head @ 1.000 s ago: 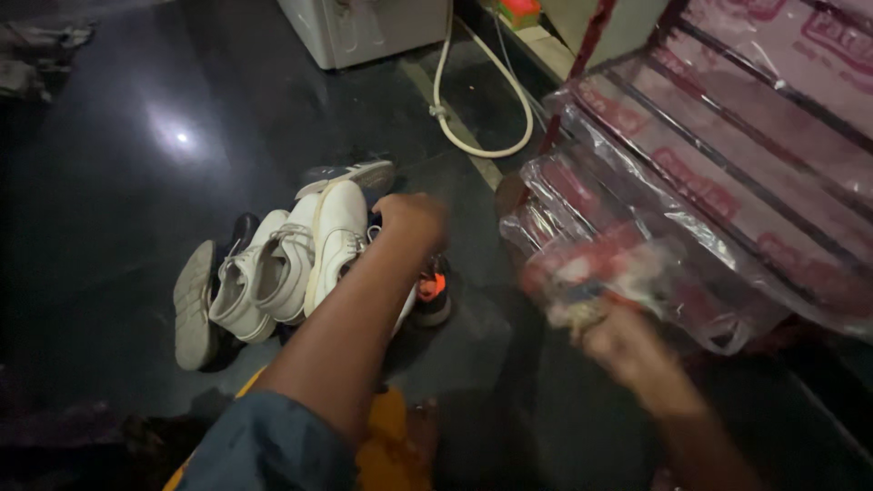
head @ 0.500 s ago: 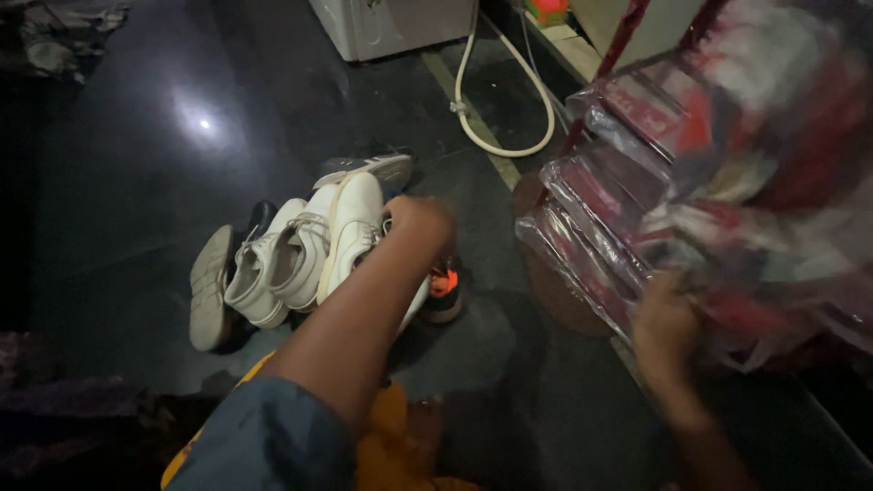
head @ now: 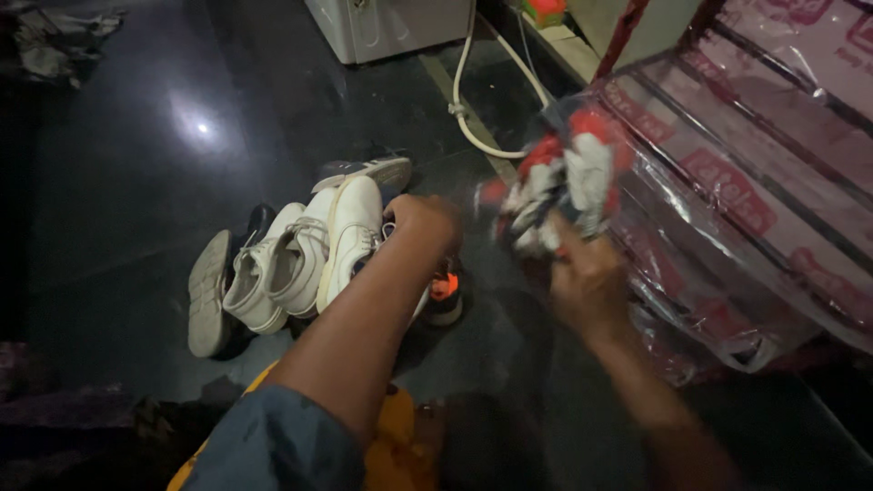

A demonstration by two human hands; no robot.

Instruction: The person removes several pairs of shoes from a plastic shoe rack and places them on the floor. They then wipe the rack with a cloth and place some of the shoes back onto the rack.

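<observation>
My left hand (head: 420,221) rests closed on the pile of shoes on the dark floor, at the heel of a white lace-up shoe (head: 350,238); what its fingers grip is hidden. Beside that shoe lie two more white shoes (head: 273,268), and a dark shoe with an orange patch (head: 446,291) sits under my wrist. My right hand (head: 587,282) is raised and holds a blurred red, white and dark shoe (head: 559,182) in front of the rack.
A rack (head: 727,209) wrapped in clear plastic with red print stands at the right. A white hose (head: 473,100) curls across the floor from a white appliance (head: 382,27) at the back. Yellow cloth (head: 396,455) lies near my arm.
My right hand has drawn the red and white shoe out from the plastic-covered rack and swung it left toward the pile. My left hand has stayed on the shoes.
</observation>
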